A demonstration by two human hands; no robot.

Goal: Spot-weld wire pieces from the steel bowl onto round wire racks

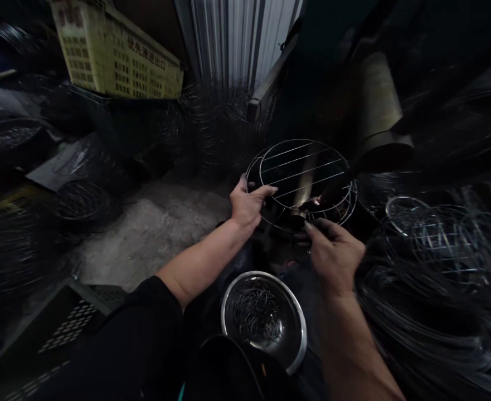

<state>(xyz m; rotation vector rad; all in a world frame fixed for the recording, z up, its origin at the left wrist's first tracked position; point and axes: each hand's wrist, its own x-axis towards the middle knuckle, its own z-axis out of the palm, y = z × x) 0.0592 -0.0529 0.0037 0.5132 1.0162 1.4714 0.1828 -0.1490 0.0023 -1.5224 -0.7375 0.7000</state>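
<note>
1. The left hand (246,207) is closed on the left rim of a round, silver-coloured wire rack with parallel crossbars (306,171), thumb on top, fingers partly hidden behind.
2. The right hand (335,253) is at the rack's near edge, fingers curled and thumb tip close to them; whether anything is pinched between them I cannot tell.
3. The rack is tilted in front of the person, around or over a slim brass-coloured metal rod (306,184); how they meet is hard to make out.
4. Up and to the right is a thick, pale yellowish metal cylinder (381,94), its surroundings lost in darkness.
5. Bare grey floor (145,234) lies open left of the left forearm; on the right, heaped silver wire racks (441,239) crowd the right forearm, running off the frame.
6. Below the hands, a round, shiny steel bowl (300,317) contains small, dark, curved metal pieces (257,312); dark clothing covers its near edge.
7. A dark green perforated plastic crate (67,323) is cut off lower left; a yellow slotted plastic crate (145,69) stands beyond, its contents unseen.
</note>
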